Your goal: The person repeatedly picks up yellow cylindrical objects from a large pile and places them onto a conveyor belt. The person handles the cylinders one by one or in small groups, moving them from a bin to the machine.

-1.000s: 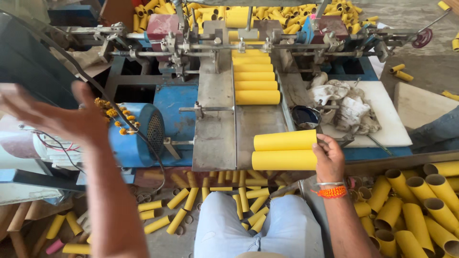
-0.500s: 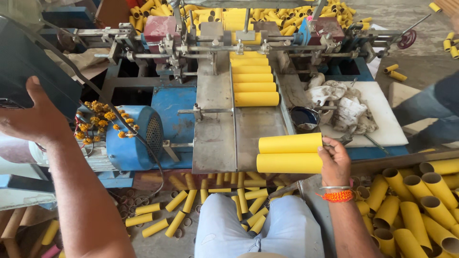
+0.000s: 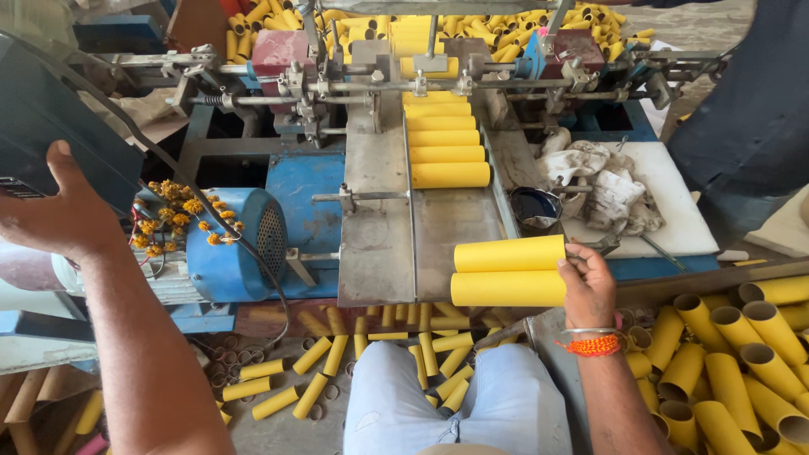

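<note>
A: Biggest first. The machine (image 3: 404, 126) fills the top half, w/ its metal feed tray (image 3: 379, 244) running down toward us. Where's our stuff rel. to that tray?

B: At the tray's near right corner. Our right hand (image 3: 588, 286) sits just off that corner, fingers (image 3: 575, 259) curled over the right ends of two yellow tubes (image 3: 508, 270), which lie crosswise, one touching the other. Further up the tray, a row of the same tubes (image 3: 448, 139) is lined up side by side under the rollers.

A: And the left hand (image 3: 59, 219)?

B: Well left of the tray, past the blue motor (image 3: 232, 244). It's flat against the underside of a dark box (image 3: 50, 143); palm spread, thumb up. Fingers are behind the box, so we can't tell whether they grip it.

A: Anything else?

B: Right of the tray: white board w/ rags (image 3: 607, 190) and a small dark dish (image 3: 538, 206). Below the tray's right side, a heap of open tubes (image 3: 742, 354).

A: So how do we handle the pair well?

B: I'd say keep them square to the tray, ends flush, parallel w/ the row above. Light squeeze only, since cardboard walls would likely dent. Keep fingers clear of the rollers.
</note>
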